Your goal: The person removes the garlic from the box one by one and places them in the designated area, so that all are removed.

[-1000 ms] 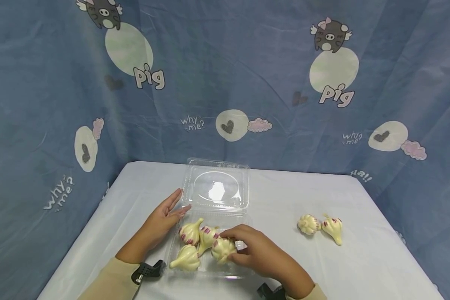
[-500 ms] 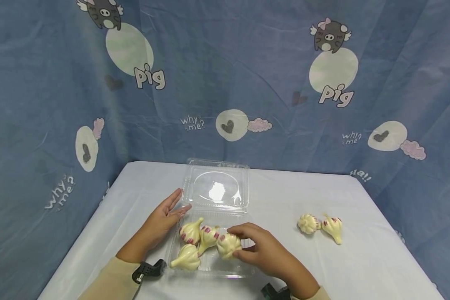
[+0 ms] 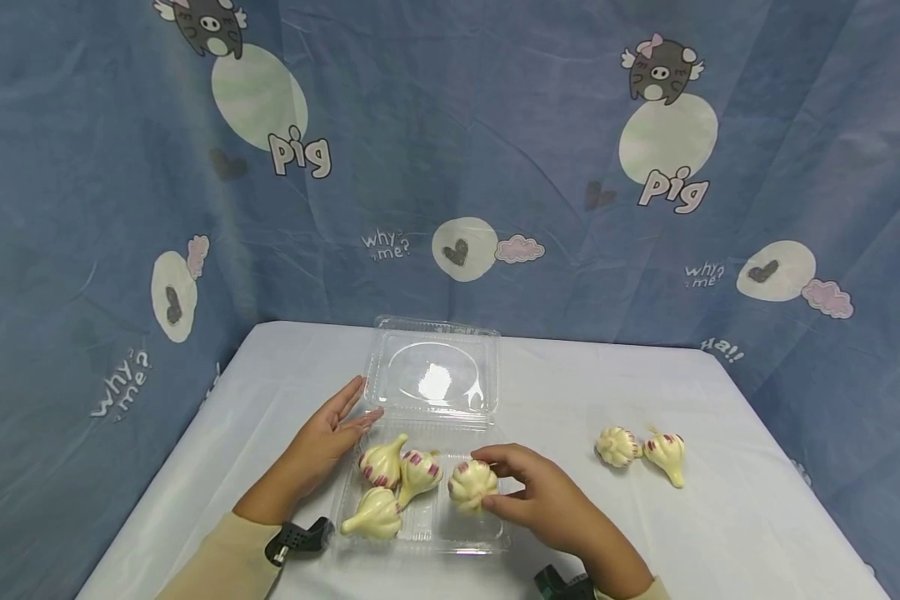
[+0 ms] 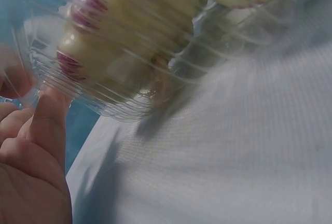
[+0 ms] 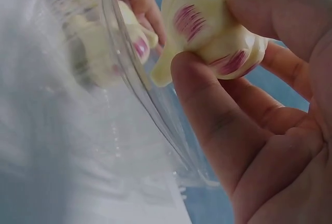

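Note:
My right hand (image 3: 543,496) pinches a cream garlic bulb (image 3: 472,485) with purple patches between thumb and fingers, over the right part of a clear plastic clamshell box (image 3: 429,533). The right wrist view shows the same bulb (image 5: 212,29) held at the fingertips, beside the box wall. Three more bulbs lie in the left part of the box: one at the back (image 3: 378,467), one in the middle (image 3: 422,473) and one in front (image 3: 375,515). My left hand (image 3: 326,446), fingers extended, rests against the box's left side near the hinge; its fingers touch the plastic in the left wrist view.
The box's transparent lid (image 3: 399,358) leans open at the back. Two other bulbs, a rounder one (image 3: 617,448) and a long-necked one (image 3: 666,454), lie together on the white tablecloth (image 3: 720,533) to the right. A blue printed curtain (image 3: 540,308) surrounds the table's back and sides.
The right hand has moved to the right with its garlic bulb, away from the other bulbs in the box, opening a gap. The left hand and the box have stayed put.

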Demonstrator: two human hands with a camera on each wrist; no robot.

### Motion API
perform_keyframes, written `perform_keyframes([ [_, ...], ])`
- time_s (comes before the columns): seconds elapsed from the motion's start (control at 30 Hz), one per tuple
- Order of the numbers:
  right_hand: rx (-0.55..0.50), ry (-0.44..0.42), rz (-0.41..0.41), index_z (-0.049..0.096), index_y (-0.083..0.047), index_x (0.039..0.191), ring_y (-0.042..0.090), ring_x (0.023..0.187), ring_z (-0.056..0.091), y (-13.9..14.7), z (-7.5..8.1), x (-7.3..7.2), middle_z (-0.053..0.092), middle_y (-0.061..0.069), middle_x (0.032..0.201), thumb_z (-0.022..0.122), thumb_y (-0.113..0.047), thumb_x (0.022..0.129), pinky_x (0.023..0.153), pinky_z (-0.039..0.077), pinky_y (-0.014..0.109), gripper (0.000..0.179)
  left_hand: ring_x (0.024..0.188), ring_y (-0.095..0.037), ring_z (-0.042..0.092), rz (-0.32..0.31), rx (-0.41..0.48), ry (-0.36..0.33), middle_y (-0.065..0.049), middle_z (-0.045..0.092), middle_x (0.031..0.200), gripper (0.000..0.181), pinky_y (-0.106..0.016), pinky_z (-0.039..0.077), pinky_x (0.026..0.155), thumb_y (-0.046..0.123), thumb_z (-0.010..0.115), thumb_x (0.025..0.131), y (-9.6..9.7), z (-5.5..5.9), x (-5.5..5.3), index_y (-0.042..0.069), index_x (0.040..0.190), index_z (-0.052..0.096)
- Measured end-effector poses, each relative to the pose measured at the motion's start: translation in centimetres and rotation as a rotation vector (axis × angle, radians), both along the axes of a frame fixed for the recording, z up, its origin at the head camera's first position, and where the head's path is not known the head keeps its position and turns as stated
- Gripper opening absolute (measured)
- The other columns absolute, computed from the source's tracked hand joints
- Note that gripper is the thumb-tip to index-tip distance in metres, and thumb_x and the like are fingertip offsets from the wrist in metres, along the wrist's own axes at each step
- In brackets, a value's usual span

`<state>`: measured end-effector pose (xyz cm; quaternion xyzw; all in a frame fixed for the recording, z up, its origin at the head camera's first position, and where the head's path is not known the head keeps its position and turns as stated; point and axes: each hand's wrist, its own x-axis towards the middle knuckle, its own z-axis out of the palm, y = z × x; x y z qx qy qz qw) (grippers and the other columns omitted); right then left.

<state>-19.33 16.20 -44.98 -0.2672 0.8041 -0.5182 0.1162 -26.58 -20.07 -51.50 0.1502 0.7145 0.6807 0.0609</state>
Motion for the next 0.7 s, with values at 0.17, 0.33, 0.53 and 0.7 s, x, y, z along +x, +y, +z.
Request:
perform_keyframes([
  [0.17, -0.029, 0.006, -0.022, 0.063, -0.022, 0.14, 0.017, 0.117, 0.067, 0.7, -0.1, 0.0, 0.07, 0.0, 0.128, 0.08, -0.023, 0.094, 0.091, 0.061, 0.031, 0.048, 0.145, -0.04, 0.044, 0.0, -0.004, 0.003, -0.016, 0.002, 0.176, 0.081, -0.011, 0.045, 0.106, -0.006, 0.051, 0.103, 0.0, 0.1, 0.0, 0.005, 0.169, 0.005],
  [0.33, -0.044, 0.012, -0.032, 0.062, -0.021, 0.14, 0.018, 0.117, 0.067, 1.3, -0.4, 0.1, 0.069, 0.001, 0.131, 0.079, -0.024, 0.095, 0.094, 0.059, 0.033, 0.048, 0.145, -0.037, 0.046, 0.007, -0.009, 0.001, -0.016, 0.002, 0.176, 0.081, -0.011, 0.045, 0.105, -0.006, 0.051, 0.102, 0.1, 0.1, 0.0, 0.005, 0.169, 0.006],
  [0.53, -0.055, 0.007, -0.054, 0.062, -0.021, 0.14, 0.018, 0.117, 0.067, 1.9, -0.6, 0.2, 0.069, 0.002, 0.132, 0.079, -0.025, 0.095, 0.093, 0.059, 0.031, 0.048, 0.144, -0.034, 0.048, 0.007, -0.004, 0.004, -0.015, 0.003, 0.176, 0.081, -0.012, 0.045, 0.105, -0.006, 0.051, 0.103, 0.1, 0.0, 0.0, 0.006, 0.169, 0.006],
  [0.7, -0.063, 0.004, -0.076, 0.062, -0.022, 0.14, 0.015, 0.117, 0.068, 2.4, -0.8, 0.4, 0.069, 0.002, 0.133, 0.079, -0.025, 0.095, 0.092, 0.059, 0.032, 0.048, 0.144, -0.036, 0.047, 0.009, -0.023, 0.008, -0.016, 0.003, 0.176, 0.08, -0.01, 0.044, 0.105, -0.004, 0.053, 0.104, 0.0, 0.0, 0.0, 0.006, 0.169, 0.007],
])
